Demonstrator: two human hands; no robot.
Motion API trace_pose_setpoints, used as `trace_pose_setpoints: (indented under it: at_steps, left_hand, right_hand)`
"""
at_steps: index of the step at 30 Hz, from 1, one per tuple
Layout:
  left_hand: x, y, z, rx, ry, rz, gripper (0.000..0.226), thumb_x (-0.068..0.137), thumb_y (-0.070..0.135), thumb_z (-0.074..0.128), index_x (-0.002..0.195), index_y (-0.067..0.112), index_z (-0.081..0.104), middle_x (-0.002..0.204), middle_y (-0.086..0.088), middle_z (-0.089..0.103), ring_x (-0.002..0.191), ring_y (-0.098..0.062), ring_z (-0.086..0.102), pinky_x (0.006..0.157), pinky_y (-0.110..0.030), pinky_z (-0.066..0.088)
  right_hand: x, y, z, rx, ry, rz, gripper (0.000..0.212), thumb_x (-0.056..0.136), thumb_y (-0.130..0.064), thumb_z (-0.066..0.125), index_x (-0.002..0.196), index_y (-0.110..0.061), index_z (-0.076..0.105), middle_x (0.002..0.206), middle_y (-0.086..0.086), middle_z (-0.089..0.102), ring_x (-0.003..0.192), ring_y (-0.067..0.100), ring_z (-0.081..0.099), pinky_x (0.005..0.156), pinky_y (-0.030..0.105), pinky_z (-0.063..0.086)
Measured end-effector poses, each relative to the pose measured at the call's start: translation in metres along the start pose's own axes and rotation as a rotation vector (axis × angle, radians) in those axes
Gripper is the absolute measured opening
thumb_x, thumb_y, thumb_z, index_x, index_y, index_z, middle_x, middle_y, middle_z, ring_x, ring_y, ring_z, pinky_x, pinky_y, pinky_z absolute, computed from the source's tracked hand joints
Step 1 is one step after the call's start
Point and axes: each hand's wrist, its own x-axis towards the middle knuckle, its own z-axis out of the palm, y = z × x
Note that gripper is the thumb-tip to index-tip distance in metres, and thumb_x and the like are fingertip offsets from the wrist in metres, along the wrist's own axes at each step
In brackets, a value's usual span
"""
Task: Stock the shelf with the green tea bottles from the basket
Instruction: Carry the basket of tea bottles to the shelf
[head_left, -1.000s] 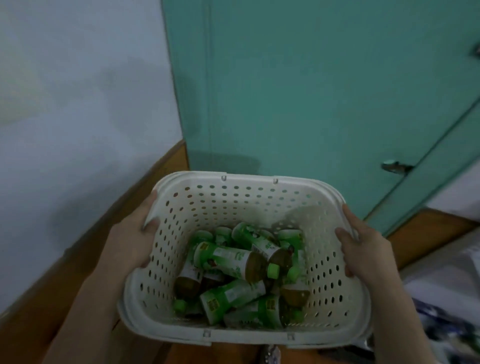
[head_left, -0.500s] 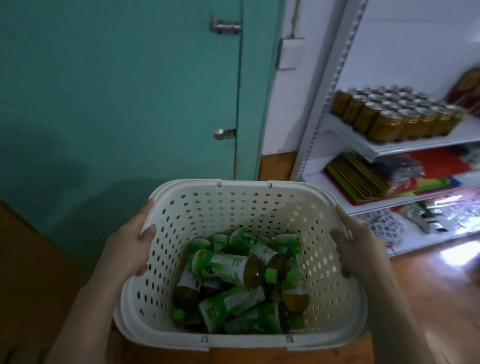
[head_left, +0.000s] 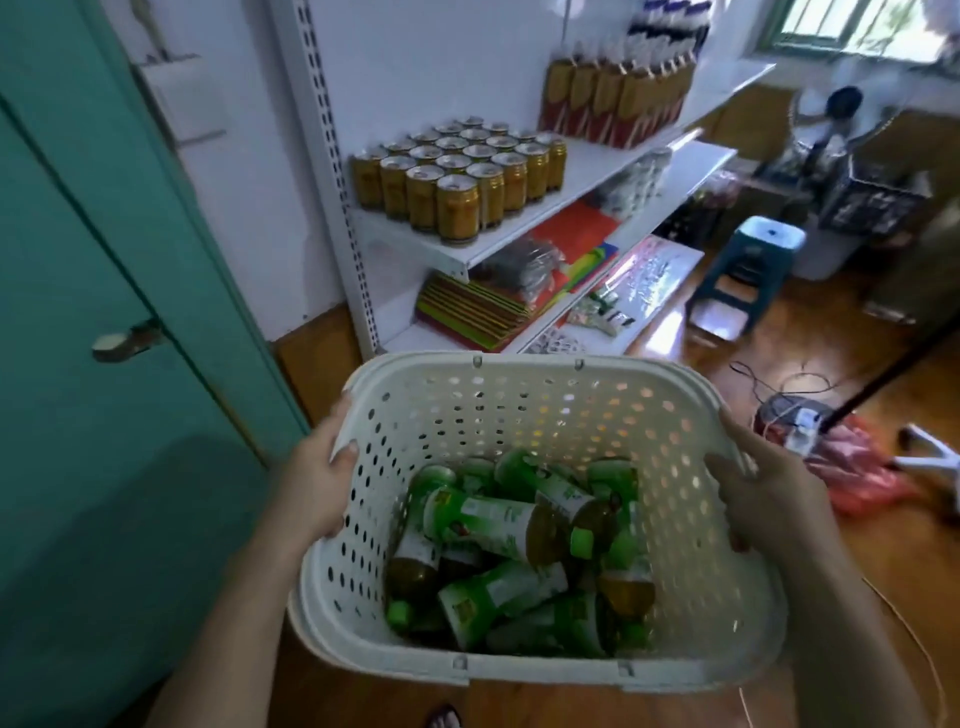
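Note:
I carry a white perforated plastic basket (head_left: 524, 405) in front of me, low in the head view. My left hand (head_left: 317, 478) grips its left rim and my right hand (head_left: 769, 488) grips its right rim. Several green tea bottles (head_left: 488, 519) with green labels and caps lie jumbled on the basket's bottom. The white metal shelf (head_left: 587, 161) stands ahead and to the right, just beyond the basket's far rim.
Gold cans (head_left: 457, 171) and red-gold bottles (head_left: 618, 98) fill the upper shelf board; flat packets (head_left: 478, 306) lie on lower boards. A teal door (head_left: 104, 312) is at left. A blue stool (head_left: 748, 265), cables (head_left: 795, 405) and a red bag (head_left: 857, 467) sit on the wooden floor.
My view has swung right from the wall and teal door to the shelf. Both hands keep the same hold on the basket; the bottles have barely shifted.

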Motion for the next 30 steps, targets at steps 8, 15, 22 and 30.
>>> trace_pose_setpoints:
  at_steps: [8,15,22,30]
  left_hand:
    - [0.078,0.060,0.091,0.067,-0.286,0.170,0.063,0.114,0.028,0.049,0.160,0.066,0.027,0.070,-0.010,0.062,0.050,-0.025,0.054,0.045,-0.039,0.051]
    - [0.127,0.117,0.182,0.111,-0.422,0.239,0.063,0.114,0.026,0.050,0.161,0.064,0.029,0.062,-0.009,0.061,0.048,-0.027,0.055,0.045,-0.038,0.052]
    - [0.181,0.183,0.277,0.148,-0.427,0.288,0.062,0.113,0.027,0.051,0.161,0.062,0.032,0.108,-0.035,0.072,0.043,-0.023,0.055,0.043,-0.036,0.049]
    - [0.257,0.238,0.356,0.158,-0.453,0.297,0.064,0.113,0.029,0.051,0.157,0.071,0.028,0.052,-0.003,0.049,0.042,-0.026,0.050,0.043,-0.039,0.047]
  right_hand:
    - [-0.011,0.051,-0.040,0.051,0.158,0.288,0.056,0.105,-0.037,0.070,0.150,-0.063,0.050,0.090,-0.001,0.070,0.053,0.034,0.073,0.054,0.048,0.065]
    - [0.040,0.109,-0.064,0.037,0.279,0.386,0.054,0.105,-0.038,0.068,0.149,-0.064,0.050,0.085,0.009,0.077,0.047,0.030,0.071,0.054,0.043,0.062]
    - [0.132,0.157,-0.086,0.053,0.325,0.409,0.053,0.104,-0.045,0.067,0.149,-0.067,0.049,0.110,0.011,0.079,0.067,0.028,0.073,0.060,0.037,0.061]
    - [0.251,0.173,-0.111,0.110,0.372,0.379,0.054,0.104,-0.044,0.066,0.145,-0.074,0.047,0.112,0.006,0.080,0.060,0.021,0.071,0.064,0.040,0.064]
